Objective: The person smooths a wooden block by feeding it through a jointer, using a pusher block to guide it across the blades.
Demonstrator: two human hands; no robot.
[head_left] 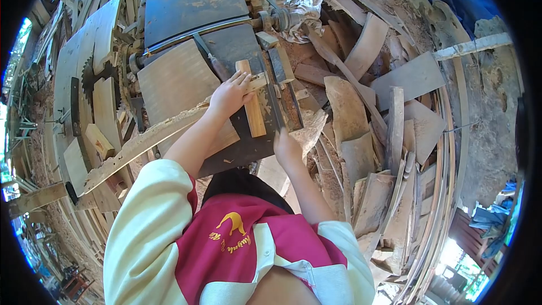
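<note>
My left hand [230,94] lies with its fingers pressed down on the end of a long rough-edged wood strip [152,137]. Beneath that end, a short yellowish wood block [256,116] crosses it on the dark machine table [226,158]. My right hand [287,146], slightly blurred, is closed at the near end of a thin dark blade-like tool [275,101], which passes close to the strip's tip. Its handle is hidden in my fist. Beside my left fingers rests a narrow-bladed hand tool [218,68] with a dark handle.
A toothed circular saw blade [88,79] stands upright at the left. Behind the dark table is a large bluish metal plate [195,3]. Wood offcuts [361,107] are heaped at the right, and a wide board [175,79] lies left of my hand.
</note>
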